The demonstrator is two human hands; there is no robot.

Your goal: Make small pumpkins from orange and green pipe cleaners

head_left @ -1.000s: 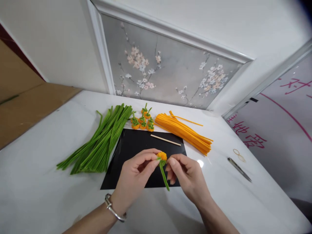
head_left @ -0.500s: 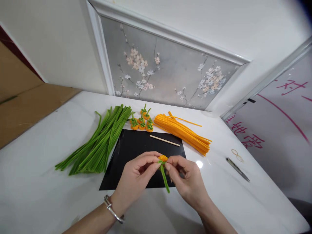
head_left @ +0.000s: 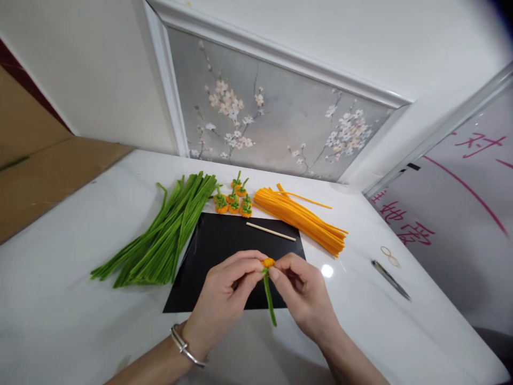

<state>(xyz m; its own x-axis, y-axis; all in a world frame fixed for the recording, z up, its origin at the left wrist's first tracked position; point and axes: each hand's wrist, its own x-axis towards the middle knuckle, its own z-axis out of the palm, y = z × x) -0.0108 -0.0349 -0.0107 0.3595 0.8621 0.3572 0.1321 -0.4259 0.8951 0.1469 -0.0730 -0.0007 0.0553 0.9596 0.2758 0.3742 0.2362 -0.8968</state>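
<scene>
Between my two hands is a small pipe-cleaner persimmon (head_left: 268,263), an orange coil with a green pipe cleaner (head_left: 270,299) hanging down from it. My left hand (head_left: 232,280), with a silver bangle on the wrist, pinches its left side between thumb and fingers. On the other side, my right hand (head_left: 302,291) is closed with thumb and forefinger at the orange coil and green strand. Fingertips hide part of the piece. Both hands are above the near part of a black mat (head_left: 224,240).
Green pipe cleaners (head_left: 172,235) lie in a bundle at left, orange pipe cleaners (head_left: 300,216) at right. Several finished orange-and-green pieces (head_left: 233,206) stand behind the mat. A thin wooden stick (head_left: 271,231) lies on it. Tweezers (head_left: 390,279) and rubber bands (head_left: 390,255) are far right.
The orange coil has tipped and dropped slightly between my fingers. The green strand's free end hangs a little lower. Both hands keep their pinch.
</scene>
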